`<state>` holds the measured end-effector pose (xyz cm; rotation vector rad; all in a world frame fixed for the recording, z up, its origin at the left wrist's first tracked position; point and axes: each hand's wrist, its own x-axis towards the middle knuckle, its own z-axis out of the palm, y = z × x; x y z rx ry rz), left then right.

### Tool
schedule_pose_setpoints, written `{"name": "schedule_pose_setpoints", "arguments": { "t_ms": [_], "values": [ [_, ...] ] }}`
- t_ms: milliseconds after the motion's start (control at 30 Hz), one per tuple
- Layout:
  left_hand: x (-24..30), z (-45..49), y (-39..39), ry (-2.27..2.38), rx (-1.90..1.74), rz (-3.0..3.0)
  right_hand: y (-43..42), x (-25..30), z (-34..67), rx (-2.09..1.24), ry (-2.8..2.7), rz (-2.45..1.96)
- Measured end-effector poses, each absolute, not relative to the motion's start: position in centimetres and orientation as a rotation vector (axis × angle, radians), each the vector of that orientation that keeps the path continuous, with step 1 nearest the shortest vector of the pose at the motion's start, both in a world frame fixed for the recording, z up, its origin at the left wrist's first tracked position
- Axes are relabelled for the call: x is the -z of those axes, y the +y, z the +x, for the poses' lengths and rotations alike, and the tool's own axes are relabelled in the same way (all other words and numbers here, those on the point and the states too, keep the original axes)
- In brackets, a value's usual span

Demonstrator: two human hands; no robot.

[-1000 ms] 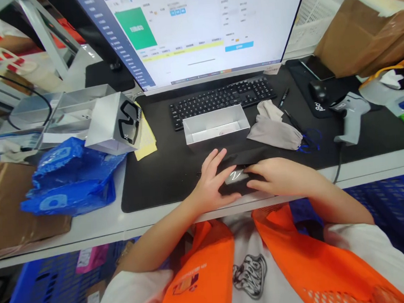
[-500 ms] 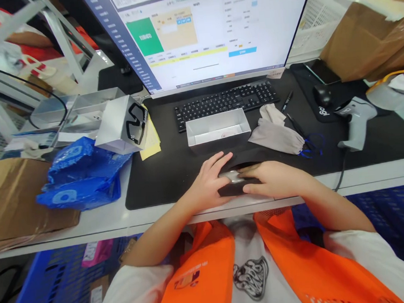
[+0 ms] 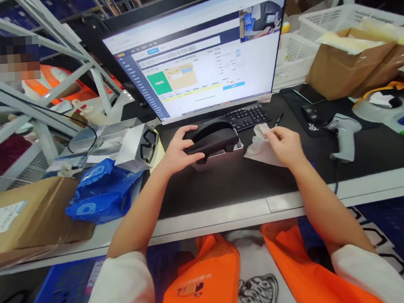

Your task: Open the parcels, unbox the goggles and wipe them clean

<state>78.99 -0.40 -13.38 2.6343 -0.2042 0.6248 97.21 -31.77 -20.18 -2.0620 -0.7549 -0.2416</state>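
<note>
My left hand (image 3: 180, 154) grips a black glasses case (image 3: 212, 139) by its left end, thumb and fingers on opposite sides. The case is over a silver-grey open box (image 3: 219, 159) and hides most of it; whether it rests inside I cannot tell. My right hand (image 3: 285, 144) pinches the upper edge of a light grey cloth pouch (image 3: 260, 151) lying on the black desk mat (image 3: 205, 195), just right of the box. A pen (image 3: 278, 119) lies behind the pouch.
A keyboard (image 3: 250, 116) and monitor (image 3: 200, 77) stand behind. Leftward are a silver box (image 3: 132, 149), a crumpled blue bag (image 3: 101, 191) and a cardboard box (image 3: 37, 223). A scanner (image 3: 345, 137), mouse (image 3: 310, 114) and brown paper bag (image 3: 344, 63) are rightward.
My left hand has lifted the glasses case from the desk's front edge up and forward to the box. My right hand has left the case and taken hold of the pouch. The view has tilted up.
</note>
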Motion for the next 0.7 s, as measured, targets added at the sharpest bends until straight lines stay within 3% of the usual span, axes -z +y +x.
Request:
{"name": "schedule_pose_setpoints", "arguments": {
  "t_ms": [167,433,700],
  "values": [
    [12.8,82.1,1.0,-0.230,-0.460,2.687,-31.3,21.9,99.1,-0.086,-0.792,-2.606],
    [15.3,83.1,-0.2,-0.038,0.091,2.891,-31.9,22.2,99.4,-0.211,-0.728,-2.682],
    [17.5,82.6,-3.5,-0.206,-0.350,2.864,-31.9,22.1,99.7,-0.245,-0.706,-2.727]
  ]
}}
